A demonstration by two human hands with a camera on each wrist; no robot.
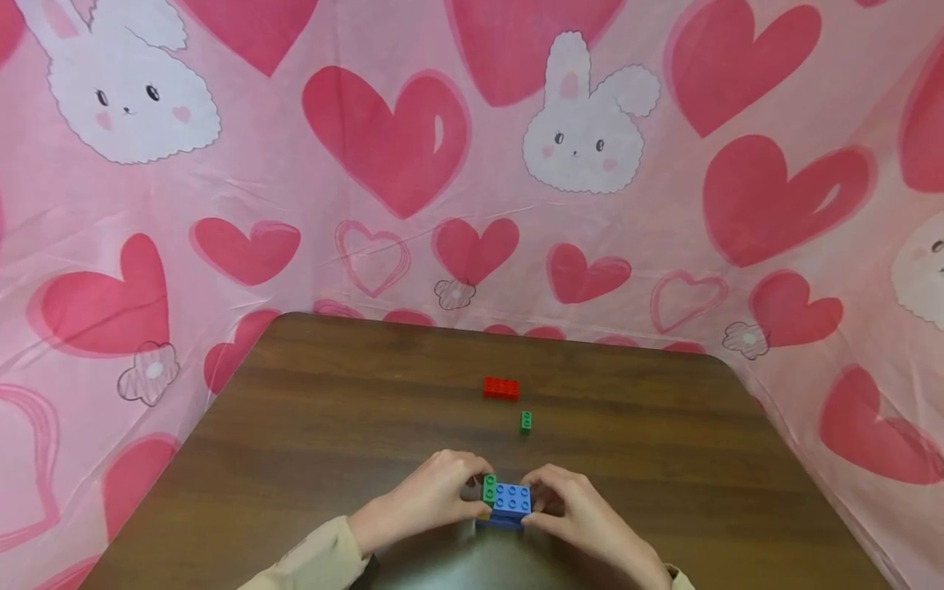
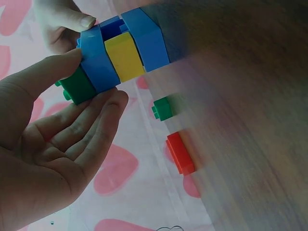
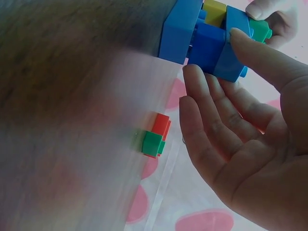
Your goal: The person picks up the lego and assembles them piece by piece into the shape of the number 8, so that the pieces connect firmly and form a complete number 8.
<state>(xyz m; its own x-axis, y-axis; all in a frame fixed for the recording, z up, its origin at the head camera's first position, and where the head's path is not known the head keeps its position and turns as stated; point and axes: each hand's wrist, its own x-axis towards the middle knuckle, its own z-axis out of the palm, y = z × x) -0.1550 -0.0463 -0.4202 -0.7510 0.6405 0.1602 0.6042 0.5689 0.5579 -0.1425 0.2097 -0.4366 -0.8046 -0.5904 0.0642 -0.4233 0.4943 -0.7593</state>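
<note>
Near the front of the table, both hands hold a small stack of toy building bricks. Its bottom is a blue brick (image 2: 147,41). On that sit a yellow brick (image 2: 124,57) and a darker blue brick (image 3: 207,47), side by side. Across them lies an upper blue brick (image 1: 512,497), studs up, with a green two-stud brick (image 1: 490,488) at its left end. My left hand (image 1: 435,496) pinches the left end, thumb near the seam of green and blue. From the other side, my right hand (image 1: 583,508) grips the upper blue brick between thumb and fingers.
Beyond the stack, a loose green two-stud brick (image 1: 526,422) stands on the brown wooden table (image 1: 332,410). A red brick (image 1: 501,388) lies a little farther back. Pink heart-and-rabbit cloth (image 1: 398,270) hangs around the table's back and sides.
</note>
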